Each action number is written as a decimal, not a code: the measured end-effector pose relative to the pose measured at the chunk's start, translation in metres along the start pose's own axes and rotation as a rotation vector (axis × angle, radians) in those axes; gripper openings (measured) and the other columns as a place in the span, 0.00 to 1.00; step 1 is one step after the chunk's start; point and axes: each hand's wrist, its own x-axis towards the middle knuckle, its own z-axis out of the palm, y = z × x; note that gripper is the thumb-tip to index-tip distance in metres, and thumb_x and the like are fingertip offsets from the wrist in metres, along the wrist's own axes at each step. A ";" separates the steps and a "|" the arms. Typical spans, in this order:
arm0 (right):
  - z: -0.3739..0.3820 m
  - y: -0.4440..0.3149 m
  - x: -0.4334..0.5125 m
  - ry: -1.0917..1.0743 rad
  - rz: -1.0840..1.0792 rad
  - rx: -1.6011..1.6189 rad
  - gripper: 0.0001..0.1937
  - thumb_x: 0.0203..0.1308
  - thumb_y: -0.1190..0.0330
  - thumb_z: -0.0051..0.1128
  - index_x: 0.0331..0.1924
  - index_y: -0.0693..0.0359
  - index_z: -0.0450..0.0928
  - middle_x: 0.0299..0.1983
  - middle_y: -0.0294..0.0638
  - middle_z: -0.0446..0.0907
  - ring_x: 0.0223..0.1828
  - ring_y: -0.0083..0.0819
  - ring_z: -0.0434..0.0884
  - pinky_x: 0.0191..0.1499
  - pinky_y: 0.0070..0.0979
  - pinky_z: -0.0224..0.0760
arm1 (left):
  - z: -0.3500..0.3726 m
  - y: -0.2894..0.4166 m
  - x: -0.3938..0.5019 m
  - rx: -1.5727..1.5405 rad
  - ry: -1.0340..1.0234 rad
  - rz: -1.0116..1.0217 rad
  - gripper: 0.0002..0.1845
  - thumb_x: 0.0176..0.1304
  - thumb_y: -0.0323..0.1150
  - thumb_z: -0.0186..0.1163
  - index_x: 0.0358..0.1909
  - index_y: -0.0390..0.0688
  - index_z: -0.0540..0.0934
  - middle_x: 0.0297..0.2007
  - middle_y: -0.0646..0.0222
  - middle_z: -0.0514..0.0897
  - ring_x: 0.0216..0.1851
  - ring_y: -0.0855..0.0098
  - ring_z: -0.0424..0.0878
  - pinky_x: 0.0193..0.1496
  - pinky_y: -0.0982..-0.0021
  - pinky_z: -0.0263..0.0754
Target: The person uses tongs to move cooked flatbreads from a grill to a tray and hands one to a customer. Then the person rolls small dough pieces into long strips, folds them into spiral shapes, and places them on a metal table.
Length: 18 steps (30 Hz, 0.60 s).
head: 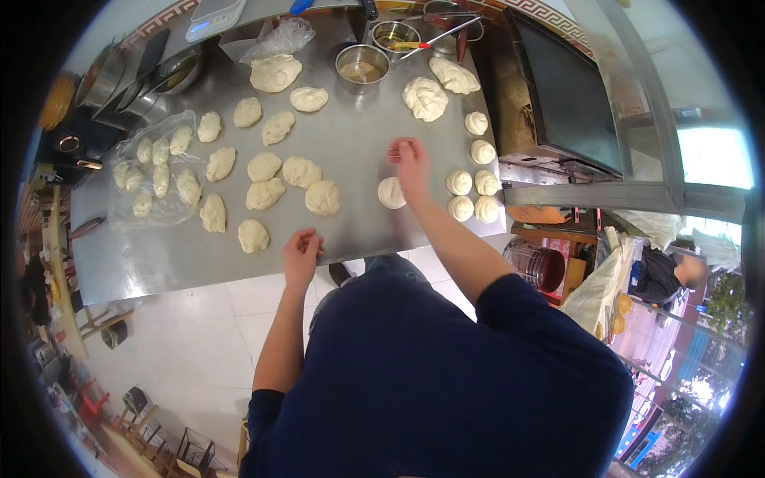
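My right hand hovers over the steel worktable, its fingers loosely bent and nothing visible in them. Just below it lies a round, flattened dough piece, partly covered by my wrist. At the table's front edge is my left hand, with half-curled fingers and no object seen in it. Closest to that hand are a dough lump and a smooth dough piece. Several coiled dough rounds stand along the right edge. Larger dough masses lie behind my right hand.
Plastic sheeting at left carries several small dough pieces. Along the back are a steel bowl, a second bowl with oil, a brush and a scale. A dark griddle-like appliance borders the right side.
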 end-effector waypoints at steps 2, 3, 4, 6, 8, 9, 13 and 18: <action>-0.028 -0.010 -0.021 -0.072 0.047 0.100 0.13 0.82 0.64 0.50 0.50 0.66 0.81 0.41 0.45 0.87 0.42 0.34 0.89 0.50 0.31 0.84 | -0.004 0.001 0.000 -0.034 -0.012 -0.054 0.11 0.77 0.31 0.63 0.55 0.36 0.84 0.37 0.68 0.89 0.29 0.80 0.84 0.32 0.77 0.78; -0.036 -0.012 -0.034 -0.083 0.007 0.175 0.13 0.83 0.65 0.50 0.50 0.67 0.81 0.41 0.45 0.87 0.42 0.34 0.89 0.49 0.30 0.85 | -0.004 0.001 0.001 -0.017 -0.039 -0.011 0.11 0.77 0.31 0.63 0.54 0.36 0.84 0.36 0.68 0.89 0.28 0.80 0.84 0.31 0.77 0.77; -0.036 -0.010 -0.046 -0.142 0.187 0.119 0.13 0.82 0.65 0.50 0.51 0.67 0.81 0.41 0.45 0.87 0.41 0.34 0.89 0.49 0.30 0.86 | -0.005 0.001 0.002 0.010 -0.050 -0.002 0.10 0.78 0.32 0.63 0.53 0.37 0.84 0.36 0.68 0.89 0.27 0.80 0.83 0.30 0.77 0.77; -0.045 -0.010 -0.059 -0.195 0.490 0.058 0.12 0.82 0.66 0.52 0.51 0.68 0.81 0.41 0.45 0.88 0.40 0.35 0.90 0.48 0.29 0.87 | -0.005 0.000 0.004 0.043 -0.071 0.021 0.10 0.78 0.32 0.63 0.52 0.37 0.84 0.35 0.68 0.88 0.26 0.79 0.84 0.28 0.77 0.76; -0.052 -0.010 -0.057 -0.193 0.418 0.192 0.11 0.80 0.66 0.56 0.51 0.68 0.81 0.40 0.44 0.88 0.38 0.36 0.89 0.46 0.28 0.86 | -0.007 -0.002 0.007 0.057 -0.092 0.035 0.10 0.77 0.32 0.64 0.51 0.36 0.84 0.34 0.66 0.88 0.26 0.77 0.84 0.27 0.76 0.77; -0.055 -0.011 -0.052 -0.223 0.413 0.256 0.11 0.79 0.66 0.57 0.51 0.68 0.81 0.39 0.44 0.88 0.37 0.36 0.89 0.45 0.28 0.86 | -0.008 -0.003 0.011 0.053 -0.097 0.060 0.10 0.77 0.32 0.64 0.51 0.36 0.83 0.34 0.66 0.88 0.26 0.77 0.85 0.27 0.76 0.77; -0.062 -0.003 -0.041 -0.085 0.024 -0.616 0.17 0.68 0.64 0.67 0.54 0.65 0.81 0.41 0.46 0.86 0.40 0.41 0.87 0.48 0.34 0.83 | -0.017 -0.010 0.008 0.038 -0.157 0.068 0.10 0.77 0.32 0.64 0.50 0.36 0.83 0.34 0.66 0.88 0.26 0.77 0.85 0.28 0.75 0.79; -0.037 0.022 -0.086 -0.093 -0.173 -0.811 0.26 0.57 0.64 0.76 0.59 0.60 0.79 0.41 0.45 0.81 0.44 0.46 0.83 0.51 0.39 0.79 | -0.018 -0.012 0.013 0.037 -0.185 0.050 0.09 0.77 0.31 0.63 0.51 0.35 0.83 0.34 0.64 0.87 0.27 0.76 0.84 0.29 0.75 0.80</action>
